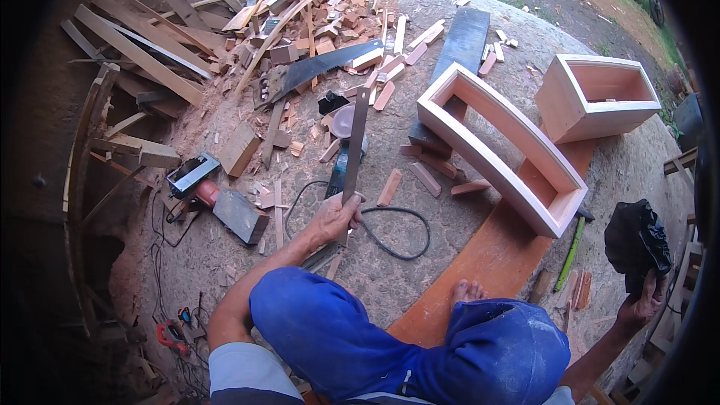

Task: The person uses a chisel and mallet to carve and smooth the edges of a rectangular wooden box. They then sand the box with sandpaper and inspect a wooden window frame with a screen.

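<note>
My left hand (335,220) is closed around the lower part of a long, narrow, flat metal strip (358,135), which stands nearly upright. A blue-green power tool (337,169) with a pale round disc (343,121) lies right behind the strip, and its black cord (405,211) loops on the ground beside the hand. Out at the far right, my right hand (643,305) grips a crumpled black plastic bag (636,236) from below. Whether anything is inside the bag cannot be seen.
A curved wooden frame (504,151) and a smaller wooden box (596,99) rest by an orange board (495,251). A handsaw (322,67) lies before a heap of wood offcuts (337,19). At left are a red power tool (204,189) and leaning planks (139,49). A green-handled tool (571,251) lies right.
</note>
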Available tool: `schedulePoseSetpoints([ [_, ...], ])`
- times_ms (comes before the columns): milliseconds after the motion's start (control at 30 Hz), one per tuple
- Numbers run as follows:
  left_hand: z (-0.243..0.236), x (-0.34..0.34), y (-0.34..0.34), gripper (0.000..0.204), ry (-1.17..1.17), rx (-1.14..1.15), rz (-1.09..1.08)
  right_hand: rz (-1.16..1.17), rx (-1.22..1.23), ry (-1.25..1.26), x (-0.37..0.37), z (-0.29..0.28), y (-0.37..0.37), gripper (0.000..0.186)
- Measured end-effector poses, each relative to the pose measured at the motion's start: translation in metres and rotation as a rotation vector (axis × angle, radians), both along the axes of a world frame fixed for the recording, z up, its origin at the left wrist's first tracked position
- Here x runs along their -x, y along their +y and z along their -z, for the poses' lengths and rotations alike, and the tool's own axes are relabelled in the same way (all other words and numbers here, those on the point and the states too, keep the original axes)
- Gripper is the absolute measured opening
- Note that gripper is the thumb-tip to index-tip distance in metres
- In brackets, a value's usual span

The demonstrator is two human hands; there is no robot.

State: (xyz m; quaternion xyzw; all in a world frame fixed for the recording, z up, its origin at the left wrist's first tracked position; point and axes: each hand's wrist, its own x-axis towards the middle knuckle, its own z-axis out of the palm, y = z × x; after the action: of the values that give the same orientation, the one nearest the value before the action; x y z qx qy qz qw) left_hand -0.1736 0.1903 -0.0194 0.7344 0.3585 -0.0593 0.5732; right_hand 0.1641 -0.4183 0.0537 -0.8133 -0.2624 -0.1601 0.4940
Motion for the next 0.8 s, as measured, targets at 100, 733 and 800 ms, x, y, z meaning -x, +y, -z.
schedulePoseSetpoints([
  [100, 0.043, 0.023, -0.031, 0.047, 0.049, 0.086, -0.011, -0.241, -0.515, 0.389, 0.031, -0.024, 0.087, 0.033],
  [733, 0.109, 0.079, -0.042, 0.040, 0.246, -0.383, -0.006, -0.909, 0.185, 0.676, 0.170, 0.118, 0.421, 0.068],
  [800, 0.108, 0.076, -0.038, 0.036, 0.348, -0.558, 0.120, -0.799, 0.067, 0.714, 0.175, 0.127, 0.383, 0.059],
])
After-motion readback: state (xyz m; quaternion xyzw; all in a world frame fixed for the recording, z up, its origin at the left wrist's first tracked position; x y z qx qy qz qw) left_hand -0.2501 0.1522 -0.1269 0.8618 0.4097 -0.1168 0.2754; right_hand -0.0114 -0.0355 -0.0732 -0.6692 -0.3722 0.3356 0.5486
